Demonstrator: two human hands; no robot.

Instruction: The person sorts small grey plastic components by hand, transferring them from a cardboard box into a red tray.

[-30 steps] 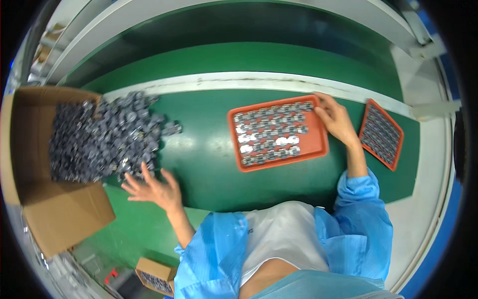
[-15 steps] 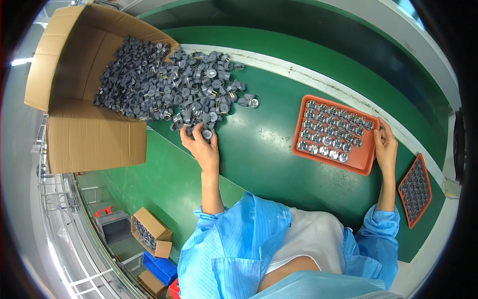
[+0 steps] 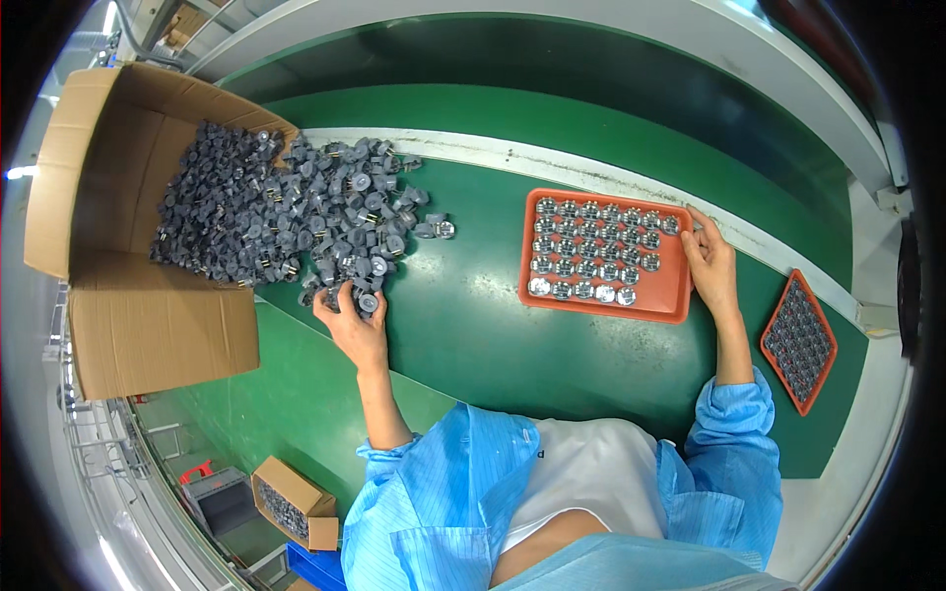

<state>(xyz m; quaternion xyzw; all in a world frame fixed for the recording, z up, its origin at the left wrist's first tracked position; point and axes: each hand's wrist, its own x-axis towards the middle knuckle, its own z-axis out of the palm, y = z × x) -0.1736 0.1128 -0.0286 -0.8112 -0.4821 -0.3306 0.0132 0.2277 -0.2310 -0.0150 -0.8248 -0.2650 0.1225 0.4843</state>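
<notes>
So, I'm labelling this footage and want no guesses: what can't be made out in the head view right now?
Head view throughout:
Left hand: whether it pinches a grey part; its own fingers and the pile hide the contact.
Cardboard box: much of its inside, covered by heaped parts.
Far-right tray: details of its parts, too small.
Blue container: its full shape, cut off by the lower edge.

From my remote view, I cannot confirm whether the left hand [image 3: 357, 337] grips anything: its fingertips [image 3: 345, 295] blend into the edge of the grey pile [image 3: 340, 212]. The pile's lower layers are hidden from me. I cannot resolve the shape of the pieces [image 3: 283, 510] in the small carton [image 3: 323, 533] or the far-right orange tray [image 3: 766, 342]. The lower edge cuts off the blue bin [image 3: 313, 564].
</notes>
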